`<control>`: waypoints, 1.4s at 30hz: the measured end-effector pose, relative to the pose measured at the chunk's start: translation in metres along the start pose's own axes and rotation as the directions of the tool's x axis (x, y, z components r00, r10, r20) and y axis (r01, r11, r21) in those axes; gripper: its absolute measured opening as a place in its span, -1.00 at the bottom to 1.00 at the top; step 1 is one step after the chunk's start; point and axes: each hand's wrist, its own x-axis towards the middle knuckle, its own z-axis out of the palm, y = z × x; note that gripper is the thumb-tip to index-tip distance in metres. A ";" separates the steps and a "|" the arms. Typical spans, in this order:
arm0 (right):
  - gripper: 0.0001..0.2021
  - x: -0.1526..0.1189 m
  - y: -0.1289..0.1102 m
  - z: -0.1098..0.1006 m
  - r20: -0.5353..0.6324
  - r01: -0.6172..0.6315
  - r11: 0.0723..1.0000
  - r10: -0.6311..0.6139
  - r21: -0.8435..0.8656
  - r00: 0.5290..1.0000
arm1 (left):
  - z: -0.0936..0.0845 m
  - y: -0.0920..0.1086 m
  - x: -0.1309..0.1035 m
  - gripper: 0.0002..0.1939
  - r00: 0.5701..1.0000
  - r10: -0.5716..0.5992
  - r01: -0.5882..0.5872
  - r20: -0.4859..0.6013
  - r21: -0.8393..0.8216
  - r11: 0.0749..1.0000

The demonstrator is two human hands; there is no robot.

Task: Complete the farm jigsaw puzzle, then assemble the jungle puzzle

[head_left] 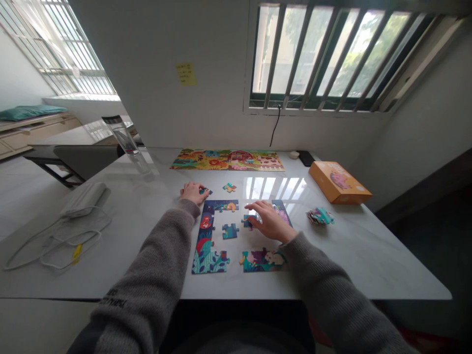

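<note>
A partly joined jigsaw puzzle (pixel 202 246) lies on the white table, with gaps in its frame. My left hand (pixel 194 192) is at its upper left corner, fingers closed on a dark blue puzzle piece (pixel 206 191). Inside the frame, my right hand (pixel 271 220) hovers with thumb and fingers apart, close to a loose blue piece (pixel 249 222); whether it touches that piece is hard to see. Another loose teal piece (pixel 230 231) lies left of it. A bright piece (pixel 229 187) sits above the frame. My right hand hides part of the right side.
A finished farm-animal puzzle (pixel 226 160) lies along the wall. To the right are a stack of pieces (pixel 320 216), an orange box (pixel 339 183) and a black phone (pixel 305 158). On the left stand a clear bottle (pixel 125 140) and a white device (pixel 86 199) with a cable.
</note>
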 end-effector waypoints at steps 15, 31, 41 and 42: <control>-0.75 -0.001 0.009 0.000 -0.006 -0.046 0.998 0.046 -0.034 0.999 | -0.004 -0.001 -0.002 -0.71 0.995 0.088 -0.103 -0.057 -0.674 0.731; -0.64 -0.009 0.012 -0.004 0.213 -0.164 0.960 0.213 -0.226 0.954 | -0.008 0.073 -0.078 -0.74 0.800 0.560 -0.230 0.217 -0.751 0.619; -0.64 -0.017 0.016 -0.017 0.216 -0.187 0.947 0.246 -0.261 0.945 | -0.001 0.094 -0.092 -0.86 0.851 0.514 -0.447 0.111 -0.360 0.819; -0.64 -0.018 0.016 -0.017 0.209 -0.171 0.953 0.225 -0.251 0.952 | 0.000 0.095 -0.093 -0.86 0.848 0.522 -0.473 0.096 -0.308 0.825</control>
